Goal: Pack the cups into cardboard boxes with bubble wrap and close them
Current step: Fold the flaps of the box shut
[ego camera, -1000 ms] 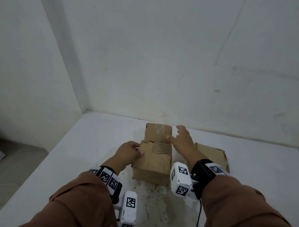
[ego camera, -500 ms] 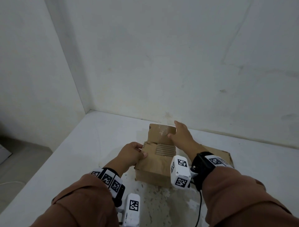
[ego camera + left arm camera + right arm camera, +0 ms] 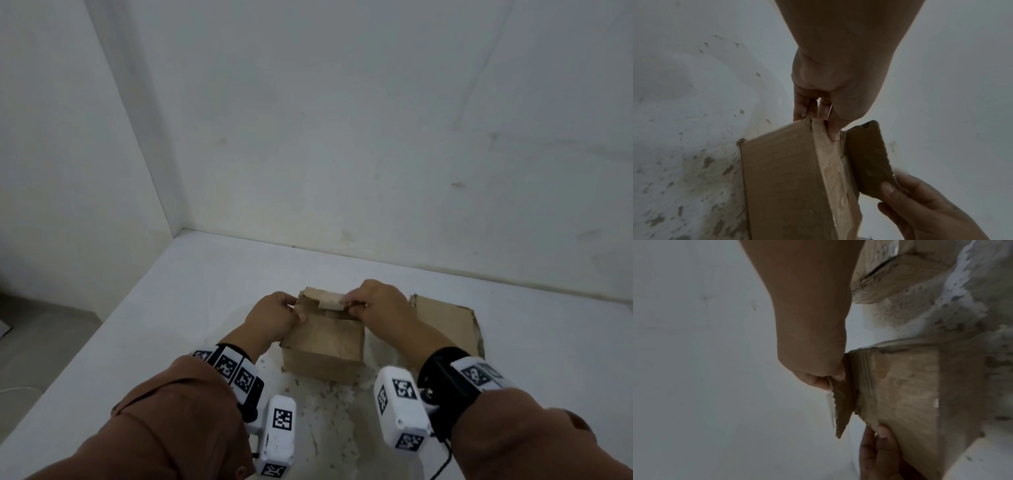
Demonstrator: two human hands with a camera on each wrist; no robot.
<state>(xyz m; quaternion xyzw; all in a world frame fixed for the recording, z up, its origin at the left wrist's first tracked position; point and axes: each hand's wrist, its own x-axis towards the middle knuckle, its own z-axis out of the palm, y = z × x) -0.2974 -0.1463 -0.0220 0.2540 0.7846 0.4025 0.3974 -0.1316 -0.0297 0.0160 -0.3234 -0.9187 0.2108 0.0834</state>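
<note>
Between the two hands on the table [image 3: 191,294], the cardboard box [image 3: 323,346] is nearly closed: the right hand [image 3: 383,308] has swung the far flap [image 3: 330,301] down, pinching it, while the left hand [image 3: 272,317] grips the box's corner.

box [image 3: 323,346] on table [image 3: 191,291], second box [image 3: 445,318] right

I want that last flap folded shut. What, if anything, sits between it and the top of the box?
Nothing visible. The right hand pinches the flap just above the box top, and the left hand grips the box's left edge, clear of the flap's path.
</note>
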